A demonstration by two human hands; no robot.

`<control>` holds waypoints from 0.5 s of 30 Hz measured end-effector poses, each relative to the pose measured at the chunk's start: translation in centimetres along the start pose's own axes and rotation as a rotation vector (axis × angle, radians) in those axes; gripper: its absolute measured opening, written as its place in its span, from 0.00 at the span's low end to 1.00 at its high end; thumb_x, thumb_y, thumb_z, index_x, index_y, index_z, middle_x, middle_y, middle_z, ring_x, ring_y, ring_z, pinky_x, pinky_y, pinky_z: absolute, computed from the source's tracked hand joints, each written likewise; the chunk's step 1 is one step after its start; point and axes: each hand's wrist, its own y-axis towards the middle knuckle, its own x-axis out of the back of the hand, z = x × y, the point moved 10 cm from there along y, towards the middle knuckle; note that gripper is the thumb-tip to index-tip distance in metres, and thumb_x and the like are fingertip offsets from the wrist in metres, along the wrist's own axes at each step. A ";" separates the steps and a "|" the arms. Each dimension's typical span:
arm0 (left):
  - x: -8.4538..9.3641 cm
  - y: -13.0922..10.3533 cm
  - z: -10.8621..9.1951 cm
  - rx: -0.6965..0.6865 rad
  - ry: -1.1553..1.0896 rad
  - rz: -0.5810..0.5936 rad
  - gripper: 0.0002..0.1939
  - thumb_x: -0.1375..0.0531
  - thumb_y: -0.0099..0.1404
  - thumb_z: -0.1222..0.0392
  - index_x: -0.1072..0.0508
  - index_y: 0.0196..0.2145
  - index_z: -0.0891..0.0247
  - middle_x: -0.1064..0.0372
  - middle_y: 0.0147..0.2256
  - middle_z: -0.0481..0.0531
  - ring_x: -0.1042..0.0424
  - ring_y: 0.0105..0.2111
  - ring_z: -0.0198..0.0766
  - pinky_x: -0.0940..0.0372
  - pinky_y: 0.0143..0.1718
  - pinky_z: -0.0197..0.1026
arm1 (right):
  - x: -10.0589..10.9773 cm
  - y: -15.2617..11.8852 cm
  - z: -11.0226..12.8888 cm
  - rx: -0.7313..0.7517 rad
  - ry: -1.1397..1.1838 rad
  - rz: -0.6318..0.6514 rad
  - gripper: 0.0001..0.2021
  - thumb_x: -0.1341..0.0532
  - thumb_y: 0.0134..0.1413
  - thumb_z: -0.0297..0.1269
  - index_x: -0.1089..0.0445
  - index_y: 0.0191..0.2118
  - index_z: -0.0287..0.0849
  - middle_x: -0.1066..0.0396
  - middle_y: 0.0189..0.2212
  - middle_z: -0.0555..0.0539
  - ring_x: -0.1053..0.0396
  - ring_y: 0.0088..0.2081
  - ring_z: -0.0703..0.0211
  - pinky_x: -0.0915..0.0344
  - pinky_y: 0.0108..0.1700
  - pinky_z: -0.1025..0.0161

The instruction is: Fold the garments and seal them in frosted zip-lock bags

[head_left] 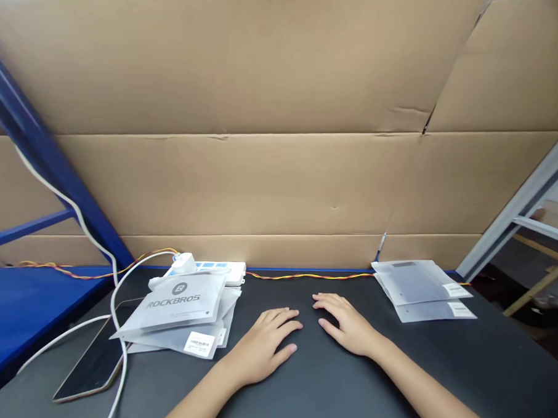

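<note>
My left hand (266, 347) lies on the black table (317, 395), fingers apart and nothing in them. To its right, my right hand (343, 326) also rests on the table with thumb and fingers spread, holding nothing. A gap separates the two hands. Nearest my left hand is a stack of frosted bags (180, 303); the top one reads ROCKBROS, and a lower one bears a white barcode label (200, 344). Beyond my right hand, two frosted bags (418, 286) with white labels overlap at the back right.
A phone or tablet (91, 364) lies at the left under a white cable (123, 350). Behind the left stack sits a white power strip (232, 272). A pen (380, 247) leans against the cardboard wall (280, 190). Red and yellow wires (304, 276) run along the back edge.
</note>
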 end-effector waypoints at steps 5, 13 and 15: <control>0.2 0.0 -0.1 -0.004 0.007 0.006 0.20 0.42 0.71 0.59 0.34 0.59 0.48 0.39 0.63 0.48 0.43 0.64 0.48 0.42 0.63 0.56 | 0.0 0.0 0.0 -0.001 0.002 0.001 0.15 0.43 0.64 0.37 0.32 0.55 0.50 0.35 0.62 0.46 0.41 0.64 0.50 0.43 0.64 0.47; 0.4 -0.1 -0.2 -0.027 0.022 -0.007 0.20 0.42 0.70 0.59 0.33 0.58 0.50 0.38 0.62 0.49 0.42 0.63 0.48 0.42 0.62 0.54 | 0.1 0.1 0.0 0.003 0.001 -0.003 0.15 0.43 0.63 0.36 0.32 0.55 0.50 0.35 0.61 0.46 0.41 0.63 0.51 0.43 0.64 0.48; 0.9 0.0 -0.4 -0.052 0.028 -0.014 0.18 0.42 0.70 0.59 0.32 0.57 0.51 0.36 0.61 0.50 0.39 0.61 0.48 0.40 0.61 0.52 | 0.1 0.1 0.0 0.002 0.006 -0.002 0.15 0.43 0.63 0.36 0.32 0.55 0.49 0.35 0.61 0.45 0.41 0.63 0.50 0.43 0.64 0.47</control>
